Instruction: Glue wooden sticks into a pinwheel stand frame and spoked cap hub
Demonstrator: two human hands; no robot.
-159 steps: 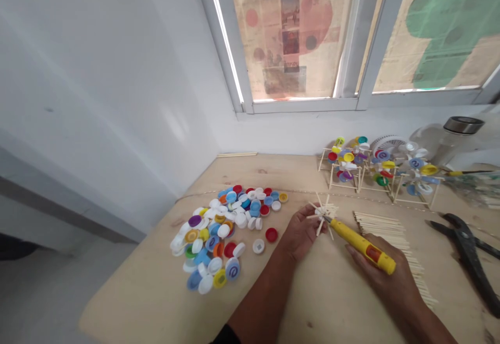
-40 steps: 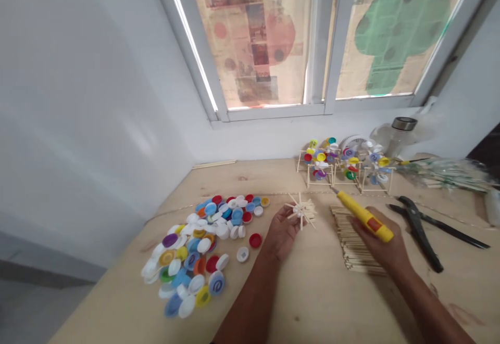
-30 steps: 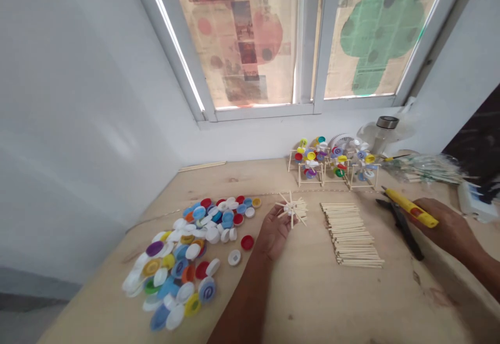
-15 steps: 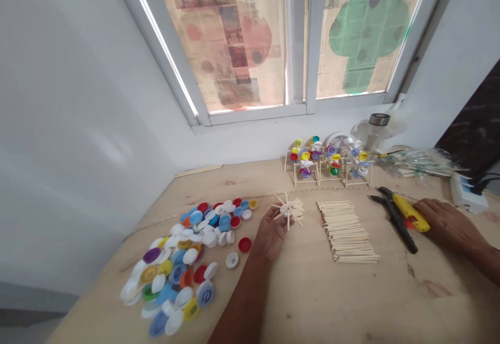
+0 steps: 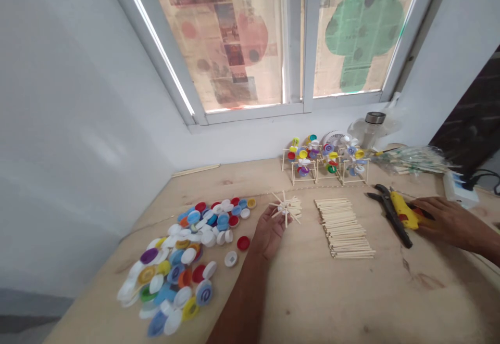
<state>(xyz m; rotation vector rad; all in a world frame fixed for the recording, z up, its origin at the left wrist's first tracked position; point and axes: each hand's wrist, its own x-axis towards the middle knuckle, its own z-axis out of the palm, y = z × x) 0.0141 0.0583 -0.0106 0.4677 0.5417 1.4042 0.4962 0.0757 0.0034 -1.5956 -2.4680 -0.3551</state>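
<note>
A plywood workbench [image 5: 332,302] is running along the wall beneath a window [image 5: 308,47] with newspaper-covered panes. A wide pile of multicoloured plastic bottle caps [image 5: 175,266] is lying on the left of the bench, and a row of small stick-framed pinwheel models [image 5: 302,162] is standing near the wall at the back. A glass jar with a metal lid [image 5: 369,130] is standing behind the models' right end. A neat stack of wooden sticks [image 5: 344,228] is lying at centre right, between the left hand [image 5: 269,232] and a pair of black pliers [image 5: 390,216]. A yellow glue gun [image 5: 404,211] is lying against the pliers, and the right hand [image 5: 449,224] is reaching over its rear end with fingers extended; whether that hand has hold of it cannot be told. The left hand is raised just above the bench, its fingers closing firmly on a star of wooden sticks [image 5: 285,207], which is sitting between the caps and the stack. A red bottle cap [image 5: 242,243] is lying near the left hand.
</note>
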